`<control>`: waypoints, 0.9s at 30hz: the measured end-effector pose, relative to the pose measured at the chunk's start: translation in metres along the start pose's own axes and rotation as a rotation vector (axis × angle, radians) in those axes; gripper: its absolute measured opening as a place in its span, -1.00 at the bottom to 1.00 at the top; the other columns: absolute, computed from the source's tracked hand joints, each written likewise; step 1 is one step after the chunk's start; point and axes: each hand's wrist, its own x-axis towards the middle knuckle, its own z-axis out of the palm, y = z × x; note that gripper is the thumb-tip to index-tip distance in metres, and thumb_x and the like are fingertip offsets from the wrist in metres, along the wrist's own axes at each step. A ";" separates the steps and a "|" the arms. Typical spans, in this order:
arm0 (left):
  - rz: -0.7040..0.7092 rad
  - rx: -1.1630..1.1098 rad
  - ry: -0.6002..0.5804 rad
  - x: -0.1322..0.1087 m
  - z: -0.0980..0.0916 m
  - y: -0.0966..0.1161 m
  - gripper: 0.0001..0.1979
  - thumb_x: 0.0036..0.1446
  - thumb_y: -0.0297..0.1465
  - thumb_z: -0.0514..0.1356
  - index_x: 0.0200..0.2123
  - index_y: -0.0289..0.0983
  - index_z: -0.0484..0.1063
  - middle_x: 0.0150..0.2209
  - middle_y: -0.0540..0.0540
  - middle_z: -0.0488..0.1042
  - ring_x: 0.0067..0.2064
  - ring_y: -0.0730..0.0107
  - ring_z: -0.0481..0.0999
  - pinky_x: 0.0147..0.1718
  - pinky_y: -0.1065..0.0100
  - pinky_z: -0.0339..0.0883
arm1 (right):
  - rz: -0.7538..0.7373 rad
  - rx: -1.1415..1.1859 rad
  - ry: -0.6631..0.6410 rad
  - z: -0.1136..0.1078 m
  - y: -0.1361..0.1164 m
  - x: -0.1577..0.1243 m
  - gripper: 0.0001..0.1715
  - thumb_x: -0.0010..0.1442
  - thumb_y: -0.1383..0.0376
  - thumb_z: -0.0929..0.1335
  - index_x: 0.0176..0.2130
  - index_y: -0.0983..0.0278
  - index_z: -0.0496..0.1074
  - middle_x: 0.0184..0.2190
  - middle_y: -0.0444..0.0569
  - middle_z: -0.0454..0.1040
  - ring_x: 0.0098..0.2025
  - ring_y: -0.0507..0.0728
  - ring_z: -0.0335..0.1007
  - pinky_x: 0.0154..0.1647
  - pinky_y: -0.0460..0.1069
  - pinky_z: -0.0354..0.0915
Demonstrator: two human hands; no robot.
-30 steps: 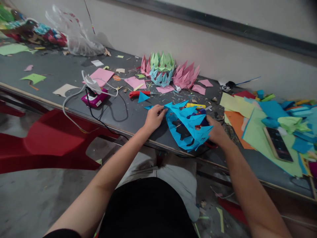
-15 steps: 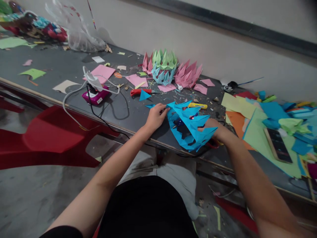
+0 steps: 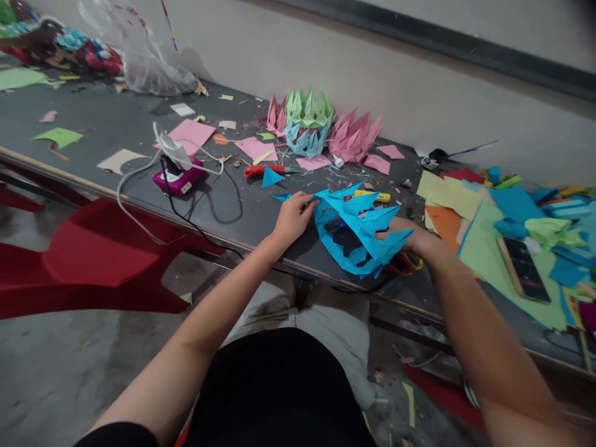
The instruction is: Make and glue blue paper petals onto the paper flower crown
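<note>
A blue paper crown with pointed tips stands tilted near the table's front edge. The fingers of my left hand pinch its left end, where a blue tip sticks out beyond them. Behind the crown's right side is my right hand; the paper hides its fingers, so I cannot see what they hold. A dark blue object shows partly through the ring. Red and yellow loops, perhaps scissor handles, lie below my right wrist. A loose blue paper triangle rests beside a red-handled cutter.
Pink, green and light blue paper crowns stand by the wall. A purple power adapter with cables sits to the left. On the right, a phone lies on coloured paper sheets. A red chair is at the left front.
The crown has tipped slightly and its right side has shifted a little right. My right hand has moved slightly right. The red-lit dark blue object behind the paper is now less visible.
</note>
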 end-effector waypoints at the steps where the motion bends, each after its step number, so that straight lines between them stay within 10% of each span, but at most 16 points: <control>1: 0.003 0.003 0.002 0.000 0.000 0.000 -0.70 0.13 -0.46 0.11 -0.63 -0.28 0.20 -0.53 0.01 0.24 -0.48 0.47 0.26 -0.49 0.42 0.12 | 0.009 -0.002 -0.043 -0.002 -0.003 -0.001 -0.77 -0.06 0.13 0.36 -0.40 0.18 0.52 -0.37 -0.09 0.58 -0.36 0.24 0.45 -0.32 0.08 0.37; 11: 0.014 0.045 0.004 0.000 0.000 -0.002 -0.74 0.14 -0.44 0.10 -0.60 -0.29 0.28 -0.54 0.01 0.24 -0.47 0.47 0.29 -0.47 0.43 0.14 | 0.288 -0.233 0.176 -0.015 -0.001 -0.022 -0.50 -0.06 -0.02 0.35 -0.19 0.22 0.48 -0.36 0.02 0.56 -0.34 0.27 0.47 -0.49 0.00 0.28; 27: 0.023 0.064 0.010 0.001 0.000 -0.004 -0.73 0.14 -0.45 0.11 -0.61 -0.29 0.26 -0.55 0.02 0.24 -0.47 0.48 0.28 -0.47 0.43 0.13 | -0.157 -0.077 0.320 0.027 0.010 -0.023 -0.56 0.02 0.20 0.33 -0.05 0.17 0.40 -0.15 -0.04 0.51 -0.17 0.29 0.43 -0.22 0.15 0.37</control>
